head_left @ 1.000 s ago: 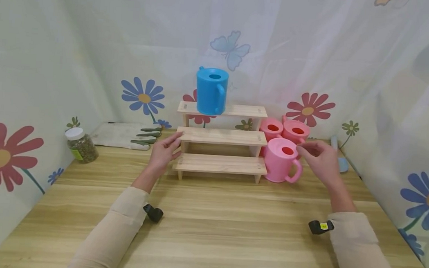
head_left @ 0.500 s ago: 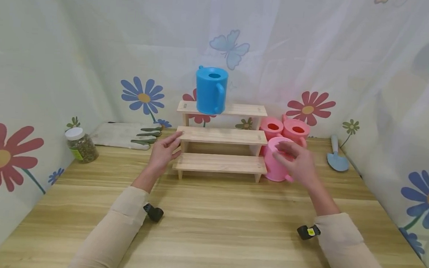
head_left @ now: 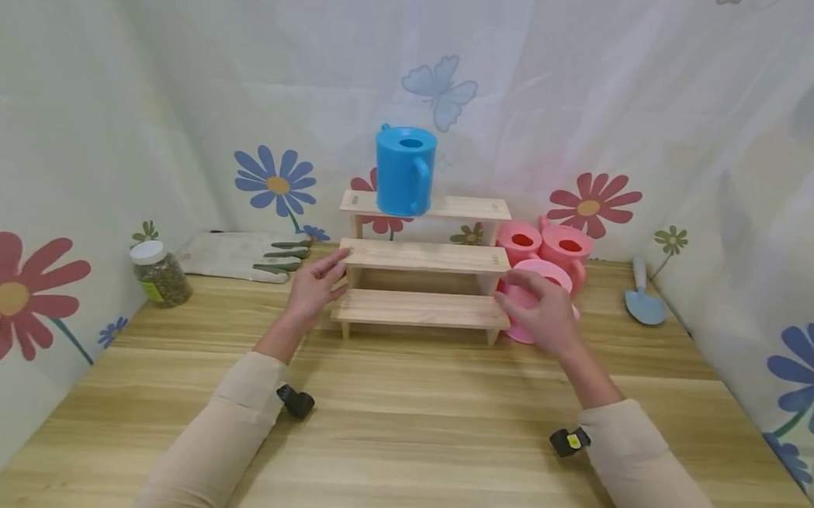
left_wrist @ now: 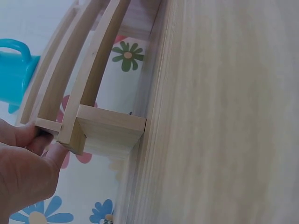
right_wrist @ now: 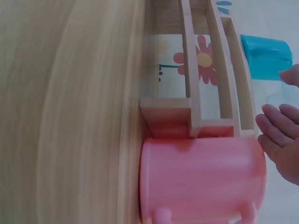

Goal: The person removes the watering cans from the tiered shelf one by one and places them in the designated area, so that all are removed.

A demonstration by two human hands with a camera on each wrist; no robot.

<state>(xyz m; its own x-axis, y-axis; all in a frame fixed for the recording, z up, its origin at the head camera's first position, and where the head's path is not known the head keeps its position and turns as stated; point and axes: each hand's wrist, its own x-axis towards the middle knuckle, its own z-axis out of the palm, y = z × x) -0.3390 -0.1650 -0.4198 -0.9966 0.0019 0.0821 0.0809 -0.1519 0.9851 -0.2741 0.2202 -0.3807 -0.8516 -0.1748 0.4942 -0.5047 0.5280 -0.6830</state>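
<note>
A three-tier wooden step shelf (head_left: 426,257) stands on the table. My left hand (head_left: 310,288) grips its left end, fingertips at the middle tier and thumb lower, as the left wrist view shows the thumb and fingers (left_wrist: 35,140) about the end edge. My right hand (head_left: 542,310) is beside the shelf's right end, fingers extended, in front of the nearest pink watering can (right_wrist: 201,177) and partly hiding it. Nothing is held in it. A blue watering can (head_left: 405,175) sits upright on the top tier.
Two more pink watering cans, one left (head_left: 520,240) and one right (head_left: 567,244), stand behind the nearest one. A small trowel (head_left: 645,303) lies at the right. Gardening gloves (head_left: 235,256) and a jar with a white lid (head_left: 161,276) are at the left.
My right hand has moved left from the nearest pink watering can's handle side, across its front, to the shelf's right end. My left hand has stayed at the left end.
</note>
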